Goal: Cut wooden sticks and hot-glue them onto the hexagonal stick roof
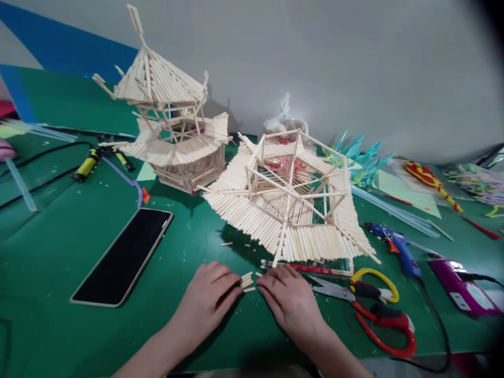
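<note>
My left hand rests low over the green table, thumb and fingers closed on several short wooden sticks whose ends poke out to the right. Just across from them is my right hand, its fingers bent together near the tip of one small stick; whether it grips that stick is hard to make out. Directly behind both hands stands an unfinished pagoda tier of wooden sticks, with an open frame on top. Under its front edge lies a long red-and-clear packet holding sticks.
Scissors lie open beside my right hand. Farther right are a blue glue gun and a purple power strip. A phone lies at left. A taller stick pagoda stands behind, near the wall.
</note>
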### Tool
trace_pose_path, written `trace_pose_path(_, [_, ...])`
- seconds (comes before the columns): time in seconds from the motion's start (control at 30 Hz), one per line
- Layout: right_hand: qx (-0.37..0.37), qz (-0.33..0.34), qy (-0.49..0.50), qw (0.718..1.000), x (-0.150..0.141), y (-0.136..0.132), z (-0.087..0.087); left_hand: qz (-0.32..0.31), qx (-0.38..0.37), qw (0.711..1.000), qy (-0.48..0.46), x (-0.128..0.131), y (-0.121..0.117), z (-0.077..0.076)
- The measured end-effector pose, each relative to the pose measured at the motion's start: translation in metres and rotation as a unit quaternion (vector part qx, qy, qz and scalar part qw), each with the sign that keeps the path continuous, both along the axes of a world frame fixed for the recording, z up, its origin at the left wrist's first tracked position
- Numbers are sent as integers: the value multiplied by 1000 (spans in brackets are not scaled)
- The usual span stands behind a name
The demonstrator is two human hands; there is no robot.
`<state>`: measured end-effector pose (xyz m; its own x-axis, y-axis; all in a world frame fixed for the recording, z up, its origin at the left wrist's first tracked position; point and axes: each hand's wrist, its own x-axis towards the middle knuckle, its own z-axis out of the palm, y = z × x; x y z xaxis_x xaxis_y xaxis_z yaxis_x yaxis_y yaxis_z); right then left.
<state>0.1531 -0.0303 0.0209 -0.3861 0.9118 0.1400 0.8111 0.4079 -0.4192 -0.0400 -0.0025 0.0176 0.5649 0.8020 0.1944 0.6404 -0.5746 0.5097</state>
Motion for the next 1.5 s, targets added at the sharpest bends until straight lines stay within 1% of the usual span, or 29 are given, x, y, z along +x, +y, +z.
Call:
trace_pose_path(0.2, [-12, -14, -11, 1000, -1, -6, -3, 14, 6, 1000, 20, 8, -8, -8])
trace_pose_path(0.4, [-23, -13, -22, 999, -8, -3, -4, 15, 2, 1000, 23, 9, -6, -9])
trace_pose_path(0.7, [-52, -23, -21, 998, -9, -1, 0, 10, -7, 1000, 21, 7, -6, -11])
trace_pose_path(1.13, [-93, -16, -22, 995, -8, 4, 8, 3, -50, 997, 64, 13, -3, -6])
trace_pose_path(1.5, [-96, -12, -23, 995, -8, 2, 5, 4, -45, 996, 77, 12, -3, -5])
